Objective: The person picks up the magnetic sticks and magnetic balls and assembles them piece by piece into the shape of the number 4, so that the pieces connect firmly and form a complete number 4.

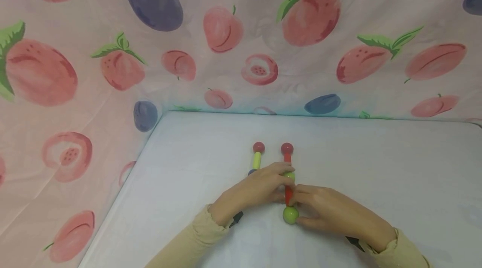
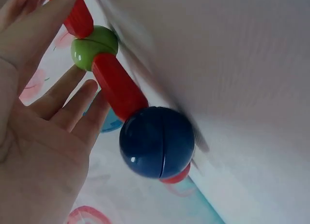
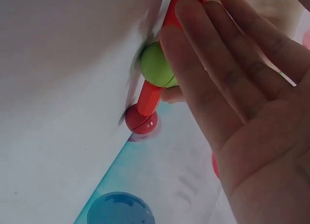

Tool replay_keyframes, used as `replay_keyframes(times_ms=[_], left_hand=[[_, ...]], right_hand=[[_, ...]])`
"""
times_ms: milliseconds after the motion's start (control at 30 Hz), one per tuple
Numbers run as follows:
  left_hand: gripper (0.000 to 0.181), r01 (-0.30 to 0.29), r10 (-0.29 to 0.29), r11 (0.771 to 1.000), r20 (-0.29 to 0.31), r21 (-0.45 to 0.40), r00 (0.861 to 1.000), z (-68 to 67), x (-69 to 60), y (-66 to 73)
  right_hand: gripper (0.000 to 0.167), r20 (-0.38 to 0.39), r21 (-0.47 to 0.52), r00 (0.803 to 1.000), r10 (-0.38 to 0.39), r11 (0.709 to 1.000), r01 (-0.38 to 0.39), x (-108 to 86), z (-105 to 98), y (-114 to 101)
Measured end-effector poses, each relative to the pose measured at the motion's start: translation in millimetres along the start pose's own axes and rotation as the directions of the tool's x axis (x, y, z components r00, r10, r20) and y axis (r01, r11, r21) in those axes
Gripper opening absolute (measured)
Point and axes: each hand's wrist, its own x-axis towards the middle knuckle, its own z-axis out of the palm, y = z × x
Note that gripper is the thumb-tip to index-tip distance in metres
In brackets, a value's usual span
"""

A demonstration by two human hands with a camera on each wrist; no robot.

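Observation:
A toy chain of red sticks and green balls runs from a red ball (image 1: 287,148) at its far end to a green ball (image 1: 291,215) at its near end. My left hand (image 1: 260,186) pinches the chain's near red stick (image 1: 288,195), its other fingers lying by the middle green ball (image 2: 95,48). From the right, my right hand (image 1: 327,209) holds the same chain, fingertips on the near stick and thumb against the near green ball. In the right wrist view its fingers (image 3: 208,74) partly cover the stick and middle ball. Its thumb is hidden there.
Left of the chain stands another piece with a red ball (image 1: 259,147), a yellow-green stick (image 1: 257,161) and a blue ball (image 2: 157,142), partly behind my left hand in the head view. A white table (image 1: 395,167) lies below; fruit-print cloth (image 1: 260,21) hangs behind and left.

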Motion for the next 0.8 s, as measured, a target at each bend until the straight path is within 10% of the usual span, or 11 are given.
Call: replay_keyframes(times_ms=[800], left_hand=[[0.071, 0.27, -0.252, 0.96, -0.199, 0.072, 0.947, -18.7, -27.9, 6.4]], right_hand=[[0.079, -0.206, -0.086, 0.967, 0.15, 0.981, -0.171, -0.5, -15, 1]])
